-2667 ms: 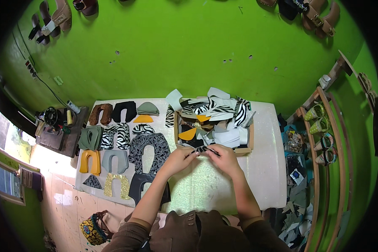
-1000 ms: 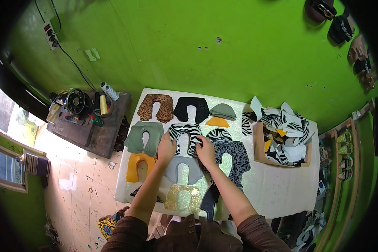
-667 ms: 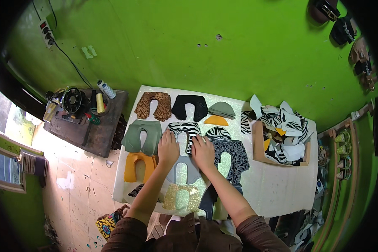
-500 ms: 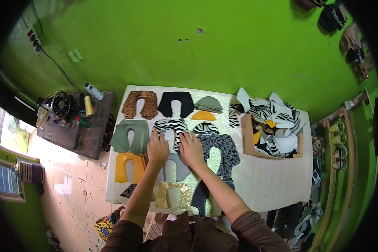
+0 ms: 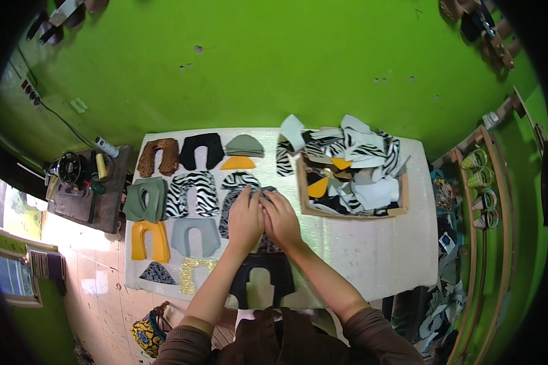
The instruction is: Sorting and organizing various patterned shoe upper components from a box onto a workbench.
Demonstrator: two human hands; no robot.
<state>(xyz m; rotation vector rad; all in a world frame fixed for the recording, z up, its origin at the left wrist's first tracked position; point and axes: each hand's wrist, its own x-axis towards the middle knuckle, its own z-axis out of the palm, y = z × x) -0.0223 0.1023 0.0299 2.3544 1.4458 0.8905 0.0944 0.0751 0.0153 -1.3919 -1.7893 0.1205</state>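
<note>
A black-and-grey patterned U-shaped piece (image 5: 225, 216) lies mid-table, largely covered by my hands. My left hand (image 5: 245, 220) rests on it, fingers stretched forward. Close against it, my right hand (image 5: 280, 220) touches the same piece, fingers extended over its upper edge. Just beyond sits a zebra-striped half-round piece (image 5: 240, 179). Left of my hands are a zebra-striped U-shaped piece (image 5: 175, 196) and a light grey one (image 5: 179, 236). Nearer my body lies a black U-shaped piece (image 5: 242, 274), and a glittery gold one (image 5: 189, 277) is partly hidden by my left forearm.
More cut pieces lie at left: brown (image 5: 148, 161), black (image 5: 201, 146), green (image 5: 134, 198) and yellow (image 5: 139, 240). A cardboard box (image 5: 353, 213) at right overflows with scraps. A sewing machine (image 5: 70, 167) stands at far left, and a wooden shoe rack (image 5: 500, 243) at right.
My hands have moved from the zebra-striped U-shaped piece to the black-and-grey patterned piece on its right, and come together. The view has shifted right.
</note>
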